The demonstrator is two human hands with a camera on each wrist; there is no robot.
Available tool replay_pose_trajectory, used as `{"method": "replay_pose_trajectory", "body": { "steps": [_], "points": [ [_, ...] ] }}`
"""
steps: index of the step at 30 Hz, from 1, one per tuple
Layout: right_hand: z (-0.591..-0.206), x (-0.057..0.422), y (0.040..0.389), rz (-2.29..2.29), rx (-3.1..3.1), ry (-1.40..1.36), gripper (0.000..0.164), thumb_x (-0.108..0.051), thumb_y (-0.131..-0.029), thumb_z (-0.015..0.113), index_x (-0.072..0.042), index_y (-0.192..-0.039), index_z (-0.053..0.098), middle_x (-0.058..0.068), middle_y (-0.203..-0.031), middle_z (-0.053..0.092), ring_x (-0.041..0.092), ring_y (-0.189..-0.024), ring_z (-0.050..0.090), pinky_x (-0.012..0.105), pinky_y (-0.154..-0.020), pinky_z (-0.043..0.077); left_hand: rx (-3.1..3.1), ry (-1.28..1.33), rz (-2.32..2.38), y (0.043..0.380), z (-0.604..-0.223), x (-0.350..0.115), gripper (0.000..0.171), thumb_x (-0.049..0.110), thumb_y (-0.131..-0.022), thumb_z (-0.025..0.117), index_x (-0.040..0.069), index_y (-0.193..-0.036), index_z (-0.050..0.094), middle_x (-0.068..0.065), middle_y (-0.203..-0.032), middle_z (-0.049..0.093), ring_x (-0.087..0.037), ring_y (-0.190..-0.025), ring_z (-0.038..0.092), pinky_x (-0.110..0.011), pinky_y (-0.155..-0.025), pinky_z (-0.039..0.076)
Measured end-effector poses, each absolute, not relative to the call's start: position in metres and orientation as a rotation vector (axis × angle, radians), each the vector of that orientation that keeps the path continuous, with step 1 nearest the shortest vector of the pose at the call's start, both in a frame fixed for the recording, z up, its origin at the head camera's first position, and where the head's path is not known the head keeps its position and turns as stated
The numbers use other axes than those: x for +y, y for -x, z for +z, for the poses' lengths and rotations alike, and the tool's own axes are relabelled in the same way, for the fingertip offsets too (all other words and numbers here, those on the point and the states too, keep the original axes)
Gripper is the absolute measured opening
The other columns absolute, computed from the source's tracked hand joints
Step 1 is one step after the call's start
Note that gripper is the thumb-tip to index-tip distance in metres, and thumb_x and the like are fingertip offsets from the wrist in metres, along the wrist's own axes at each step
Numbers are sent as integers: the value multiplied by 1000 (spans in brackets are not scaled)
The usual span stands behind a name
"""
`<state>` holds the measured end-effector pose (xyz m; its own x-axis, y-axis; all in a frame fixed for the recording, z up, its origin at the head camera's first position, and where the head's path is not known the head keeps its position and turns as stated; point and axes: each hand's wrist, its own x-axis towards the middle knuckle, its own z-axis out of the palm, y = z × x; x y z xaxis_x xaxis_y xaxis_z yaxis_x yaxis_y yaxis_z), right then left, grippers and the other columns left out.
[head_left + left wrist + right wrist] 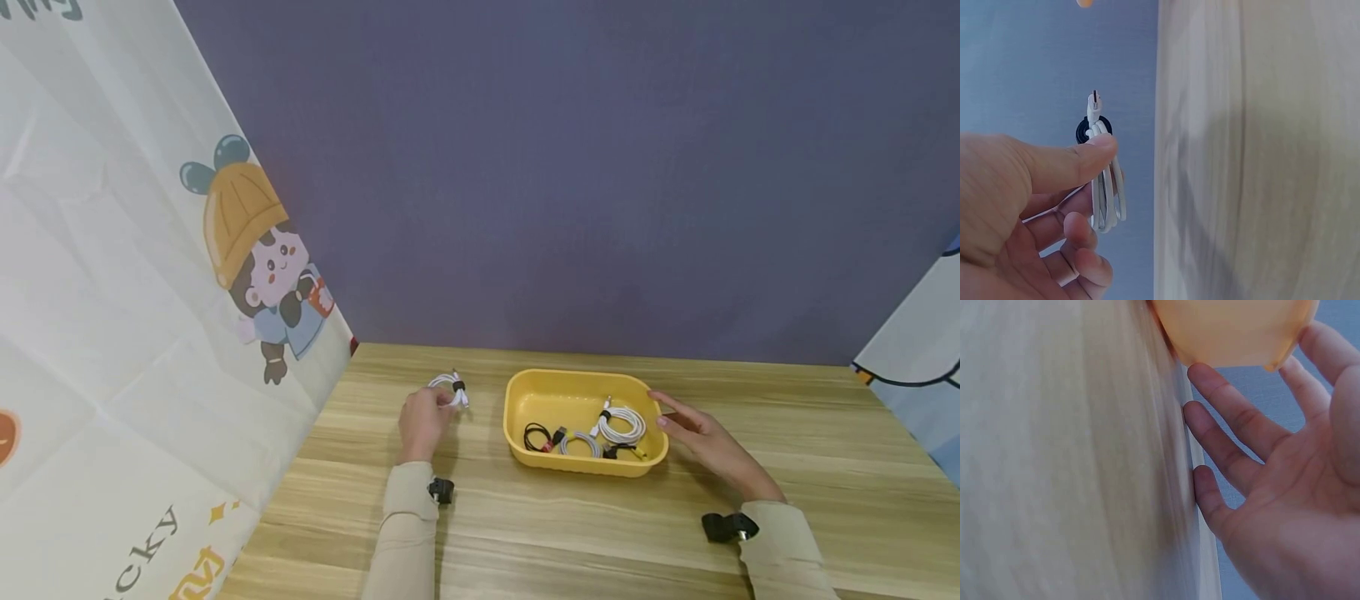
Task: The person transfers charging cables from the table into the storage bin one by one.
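Left of the bin in the head view, my left hand [423, 425] pinches a coiled white charging cable [454, 388] between thumb and fingers, above the table. A black strap [1082, 130] binds this coil, and a metal plug [1095, 99] points up from it in the left wrist view. My right hand [705, 442] is at the right end of a yellow bin [577, 380], fingers spread and mostly straight, fingertips at its rim and side. Inside the bin lie a white coiled cable [628, 427], a grey coiled cable [579, 445] and a small black cable [534, 436].
The bin stands on a wood-grain table [540, 533] near its back edge. Behind rises a dark blue-grey panel [570, 183]. A white printed sheet [112, 292] borders the left side, and another printed sheet [915, 333] hangs at the right.
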<state>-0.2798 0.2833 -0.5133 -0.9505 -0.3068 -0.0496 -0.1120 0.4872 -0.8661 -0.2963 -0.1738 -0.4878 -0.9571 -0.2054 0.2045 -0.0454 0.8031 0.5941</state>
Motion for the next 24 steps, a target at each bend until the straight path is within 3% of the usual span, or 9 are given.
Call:
{"method": "replay_pose_trajectory", "body": {
  "steps": [24],
  "points": [
    [-513,283,279,-1453,2517,333,64,-41,-108,48,-20,-164,26,16,-170,22,52,-150,24,73,-111,31,-2693,-98,-857,295,-480,-169,9,14,-82,83,15,-90,82,-1,-90,80,-26,-84,73,-42,-71,55]
  ]
}}
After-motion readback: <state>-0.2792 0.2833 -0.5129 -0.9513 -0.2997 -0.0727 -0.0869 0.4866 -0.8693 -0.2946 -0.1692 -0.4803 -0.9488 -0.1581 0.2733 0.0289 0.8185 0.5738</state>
